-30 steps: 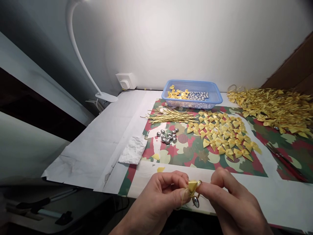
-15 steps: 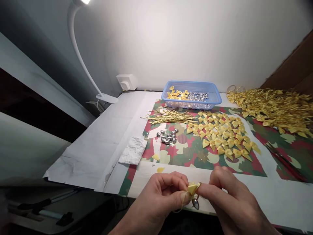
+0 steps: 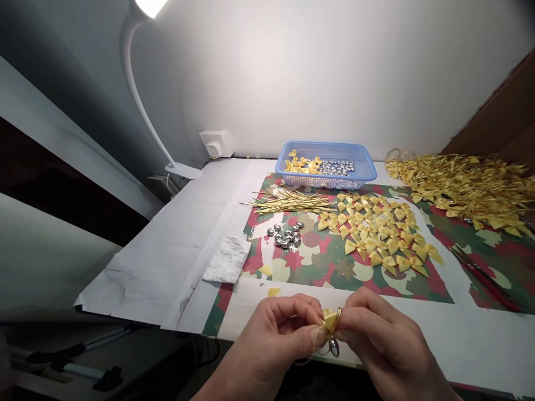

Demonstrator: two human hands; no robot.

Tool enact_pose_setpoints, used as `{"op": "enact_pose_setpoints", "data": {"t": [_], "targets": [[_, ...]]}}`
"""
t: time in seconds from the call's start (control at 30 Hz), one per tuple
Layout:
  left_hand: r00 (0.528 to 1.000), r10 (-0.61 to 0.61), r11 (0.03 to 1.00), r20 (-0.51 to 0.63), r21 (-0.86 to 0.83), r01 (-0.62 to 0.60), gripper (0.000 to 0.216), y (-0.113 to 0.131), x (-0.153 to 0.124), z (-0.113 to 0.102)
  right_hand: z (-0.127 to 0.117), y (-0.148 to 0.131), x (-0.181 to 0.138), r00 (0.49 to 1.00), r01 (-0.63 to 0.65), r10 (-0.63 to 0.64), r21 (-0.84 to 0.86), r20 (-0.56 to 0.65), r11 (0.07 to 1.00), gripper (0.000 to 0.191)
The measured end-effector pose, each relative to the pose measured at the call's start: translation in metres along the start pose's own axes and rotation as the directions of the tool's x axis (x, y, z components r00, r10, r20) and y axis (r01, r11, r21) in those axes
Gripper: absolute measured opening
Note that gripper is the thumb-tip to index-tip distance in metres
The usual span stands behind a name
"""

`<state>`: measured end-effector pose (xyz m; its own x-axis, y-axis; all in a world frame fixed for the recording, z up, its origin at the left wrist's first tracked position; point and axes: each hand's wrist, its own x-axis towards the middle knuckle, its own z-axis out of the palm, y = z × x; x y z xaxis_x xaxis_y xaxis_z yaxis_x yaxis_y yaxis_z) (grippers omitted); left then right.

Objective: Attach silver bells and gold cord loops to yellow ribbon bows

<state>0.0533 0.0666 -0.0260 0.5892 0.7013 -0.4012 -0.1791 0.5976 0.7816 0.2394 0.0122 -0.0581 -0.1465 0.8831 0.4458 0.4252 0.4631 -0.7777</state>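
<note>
Item: yellow bow (image 3: 330, 318) with a silver bead (image 3: 333, 347) hanging below it, held over the near edge of the desk (image 3: 167, 239).
Left hand (image 3: 271, 334): thumb and forefinger pinched on the bow.
Right hand (image 3: 384, 345): also pinched on the bow. Half a second ago it sat slightly further right; it is now drawn close against the left.
Open room: bare white strip (image 3: 472, 334) just beyond the hands.
Further back: crumpled tissue (image 3: 228, 259), silver beads (image 3: 286, 236), gold ties (image 3: 292, 201), loose bows (image 3: 376, 234), and a blue basket (image 3: 368, 167) near the wall.
</note>
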Motion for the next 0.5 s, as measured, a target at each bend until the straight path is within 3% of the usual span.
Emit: {"op": "enact_pose_setpoints", "data": {"t": [0.1,0.17,0.27,0.37,0.5], "targets": [[1.0,0.027,0.999,-0.013,0.025,-0.026,0.013,-0.001,0.001,0.0,-0.009,0.002,0.003,0.996,0.046,-0.048,0.031,0.072,0.998,0.035],[0.999,0.051,0.997,-0.02,0.063,-0.049,0.011,-0.002,0.002,0.0,-0.008,0.002,0.003,0.997,0.049,-0.051,0.041,0.054,0.998,0.035],[0.995,0.093,0.985,-0.036,0.146,-0.087,0.01,-0.002,0.005,-0.002,0.003,-0.002,-0.003,0.993,-0.09,0.091,0.024,-0.074,0.996,0.02],[0.989,0.131,0.973,-0.063,0.202,-0.115,0.011,0.002,0.005,-0.002,0.011,-0.009,-0.009,0.943,-0.275,0.275,0.026,-0.185,0.961,0.011],[0.978,0.196,0.955,-0.07,0.24,-0.175,0.01,0.006,0.003,0.0,0.002,-0.009,-0.009,0.891,-0.34,0.317,-0.014,-0.324,0.94,0.015]]}}
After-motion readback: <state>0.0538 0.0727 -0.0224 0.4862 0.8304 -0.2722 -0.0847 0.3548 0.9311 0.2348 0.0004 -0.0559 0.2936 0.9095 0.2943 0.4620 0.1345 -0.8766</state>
